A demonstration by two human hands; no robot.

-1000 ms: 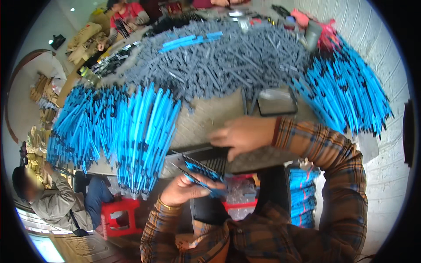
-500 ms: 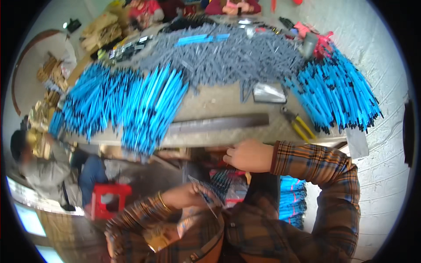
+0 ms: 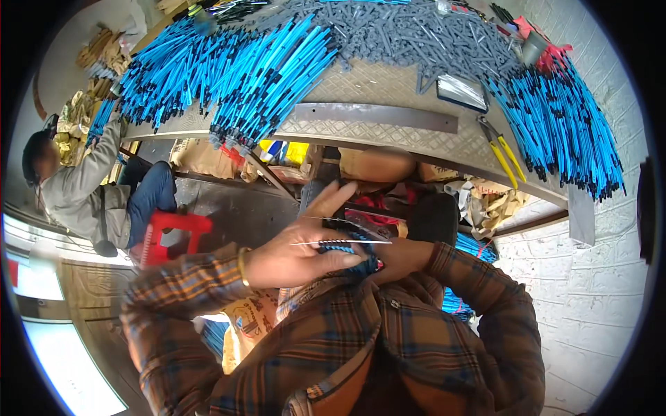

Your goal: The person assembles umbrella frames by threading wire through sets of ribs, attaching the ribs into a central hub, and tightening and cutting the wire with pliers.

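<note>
My left hand (image 3: 295,253) curves round one side of a bundle of thin dark rods (image 3: 340,246) with blue showing among them, close in front of my jacket. Its thumb lies along the near side, while the upper fingers reach out past the bundle. Across the bundle runs a thin pale line, too fine to name. My right hand (image 3: 399,258) grips the other side of the same bundle; most of its fingers are hidden behind it.
On the table lie heaps of blue rods with black ends (image 3: 270,76), grey plastic pieces (image 3: 409,31), a flat metal bar (image 3: 378,116), yellow-handled pliers (image 3: 503,152) and a shiny flat packet (image 3: 461,92). At left a person (image 3: 87,184) sits near a red stool (image 3: 170,232).
My right hand has come down from the table edge to the bundle, meeting my left hand, which has risen. The view has tilted down, so the table sits higher in it.
</note>
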